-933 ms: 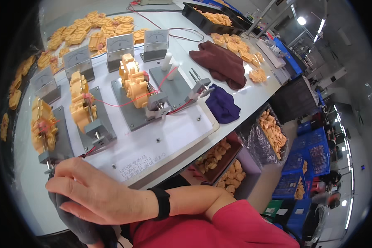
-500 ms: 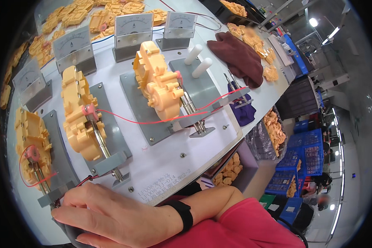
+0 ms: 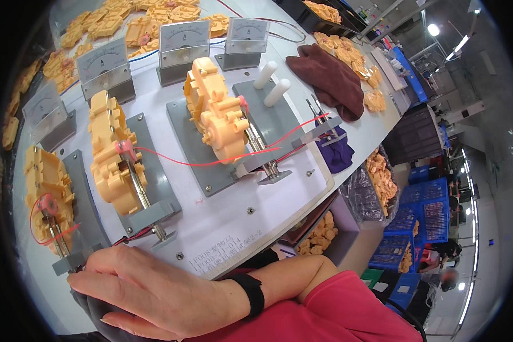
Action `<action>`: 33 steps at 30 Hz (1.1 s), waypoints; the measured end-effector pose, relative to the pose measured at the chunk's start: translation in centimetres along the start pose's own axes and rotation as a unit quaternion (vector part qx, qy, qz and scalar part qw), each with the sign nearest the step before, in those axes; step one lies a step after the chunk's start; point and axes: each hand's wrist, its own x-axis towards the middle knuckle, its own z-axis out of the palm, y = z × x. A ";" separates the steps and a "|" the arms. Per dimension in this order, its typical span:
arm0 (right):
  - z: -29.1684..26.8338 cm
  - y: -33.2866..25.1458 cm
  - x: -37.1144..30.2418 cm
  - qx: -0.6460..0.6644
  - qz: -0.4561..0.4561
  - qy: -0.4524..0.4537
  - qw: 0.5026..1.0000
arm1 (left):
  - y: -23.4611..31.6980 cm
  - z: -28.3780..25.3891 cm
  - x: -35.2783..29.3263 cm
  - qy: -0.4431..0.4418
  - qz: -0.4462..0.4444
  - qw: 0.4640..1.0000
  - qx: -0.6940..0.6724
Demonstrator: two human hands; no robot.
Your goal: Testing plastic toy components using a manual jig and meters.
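Observation:
At the lower left my right hand (image 3: 159, 293), with a black band round its wrist, reaches across with its fingers curled over a dark rounded object (image 3: 94, 305), mostly hidden under the palm. Just beyond the fingertips is the plunger clamp (image 3: 68, 263) of the leftmost fixture. Its metal pins press toward a pink round part on a yellow plastic gear housing (image 3: 48, 176). A second yellow housing (image 3: 111, 154) and a third yellow housing (image 3: 214, 114) sit in fixtures to the right, with metal pins against them. A thin red wire (image 3: 188, 164) trails from the second. My left hand is out of sight.
Several analog meters, such as this one (image 3: 184, 48), stand behind the fixtures. Two white pegs (image 3: 276, 93) rise from the third base plate. A brown cloth (image 3: 328, 80) and piles of yellow housings (image 3: 102, 23) lie farther back. Blue crates (image 3: 433, 211) stand at the right.
The view has shifted slightly, so the fixtures sit a little differently in the picture. My right hand stays over the dark object with almost the same grip.

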 end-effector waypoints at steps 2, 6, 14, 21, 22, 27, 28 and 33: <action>0.0 -0.1 0.0 -0.006 -0.004 0.002 1.000 | -0.4 0.2 0.1 -0.008 0.009 0.999 -0.045; -0.2 -0.5 0.1 -0.017 0.006 0.001 1.000 | -0.7 0.7 0.2 -0.025 0.025 0.990 -0.135; 0.0 -0.3 -0.1 -0.039 -0.011 0.006 0.999 | -1.1 1.4 0.2 -0.055 0.055 0.948 -0.310; -0.1 0.3 -0.2 -0.052 -0.007 0.013 0.999 | -1.7 1.4 0.6 -0.084 0.073 0.881 -0.460; 0.0 0.2 -0.1 -0.051 -0.009 0.012 0.999 | -1.5 1.3 0.5 -0.087 0.078 0.870 -0.479; 0.3 -0.6 0.5 -0.021 -0.006 -0.011 1.000 | 2.1 -0.4 -0.8 -0.033 0.025 0.906 -0.422; 0.4 -0.4 0.5 0.002 -0.014 -0.023 1.000 | 3.0 -1.5 -1.4 0.039 -0.052 0.949 -0.308; -0.5 -0.2 0.0 -0.052 0.027 -0.027 0.998 | 6.1 1.6 0.6 0.035 0.179 0.886 0.427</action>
